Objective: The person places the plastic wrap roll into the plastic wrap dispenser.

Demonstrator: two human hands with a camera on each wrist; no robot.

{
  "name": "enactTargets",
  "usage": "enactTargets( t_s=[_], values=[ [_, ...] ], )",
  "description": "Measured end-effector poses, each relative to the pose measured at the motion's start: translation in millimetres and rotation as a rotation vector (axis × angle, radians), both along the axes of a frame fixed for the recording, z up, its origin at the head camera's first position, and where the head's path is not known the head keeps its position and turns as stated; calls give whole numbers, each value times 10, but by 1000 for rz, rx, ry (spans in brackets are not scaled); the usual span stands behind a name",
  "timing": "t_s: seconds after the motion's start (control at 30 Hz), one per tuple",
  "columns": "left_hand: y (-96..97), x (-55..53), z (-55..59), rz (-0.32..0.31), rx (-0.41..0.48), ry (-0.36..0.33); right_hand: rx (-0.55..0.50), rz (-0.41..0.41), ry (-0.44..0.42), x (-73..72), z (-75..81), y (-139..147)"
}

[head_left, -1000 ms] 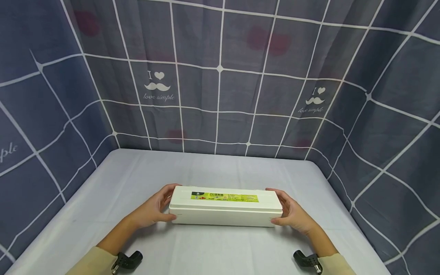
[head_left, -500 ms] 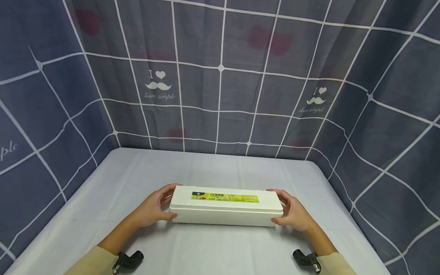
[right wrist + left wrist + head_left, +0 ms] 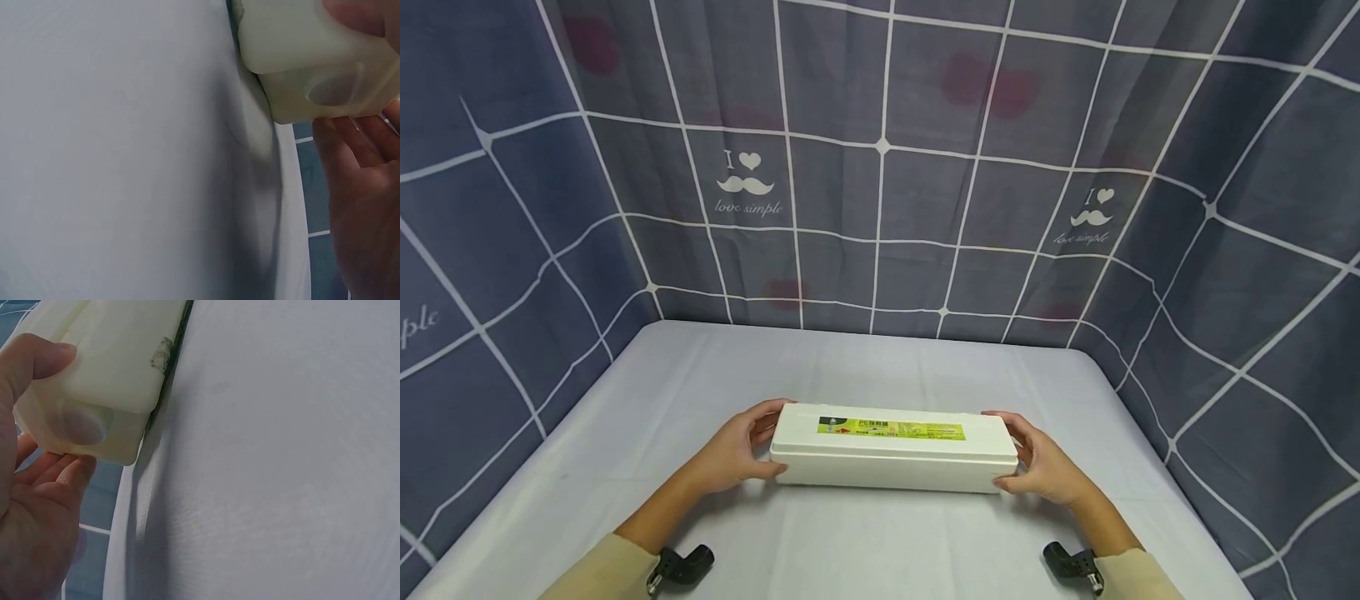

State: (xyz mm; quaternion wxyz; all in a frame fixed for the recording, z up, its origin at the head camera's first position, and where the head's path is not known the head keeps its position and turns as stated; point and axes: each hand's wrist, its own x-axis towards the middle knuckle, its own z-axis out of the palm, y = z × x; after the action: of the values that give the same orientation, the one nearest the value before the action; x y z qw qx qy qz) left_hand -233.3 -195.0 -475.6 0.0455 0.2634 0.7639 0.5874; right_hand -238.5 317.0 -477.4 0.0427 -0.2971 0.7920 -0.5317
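Observation:
A long white cling film box [image 3: 895, 472] with a yellow-green label lies crosswise at the middle of the table, its lid down. My left hand [image 3: 741, 450] grips its left end, thumb on the front face and fingers round the back. At the right end my right hand [image 3: 1041, 462] holds it the same way. The left wrist view shows the box's end [image 3: 81, 428] with a round recess, the left thumb [image 3: 53, 357] pressed on the face above. In the right wrist view, the right fingers [image 3: 334, 140] touch the far edge of the opposite end.
A white cloth covers the table [image 3: 880, 550]. Dark grid-patterned curtains [image 3: 835, 192] enclose its back and both sides. Black camera mounts [image 3: 685, 568] sit at both wrists, by the beige sleeves [image 3: 602, 573].
Both hands keep their hold on the cling film box. The box and hands stay in nearly the same place; the head view shifts only slightly.

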Motion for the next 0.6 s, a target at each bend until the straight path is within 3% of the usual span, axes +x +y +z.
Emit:
enactTargets(
  t_s=[0.3,0.6],
  values=[
    [5,7,23,-1,-26,-35,-26,-19,-10,-18,20,9],
    [-3,8,17,-56,-16,-43,1,0,-30,-10,21,21]
  ],
)
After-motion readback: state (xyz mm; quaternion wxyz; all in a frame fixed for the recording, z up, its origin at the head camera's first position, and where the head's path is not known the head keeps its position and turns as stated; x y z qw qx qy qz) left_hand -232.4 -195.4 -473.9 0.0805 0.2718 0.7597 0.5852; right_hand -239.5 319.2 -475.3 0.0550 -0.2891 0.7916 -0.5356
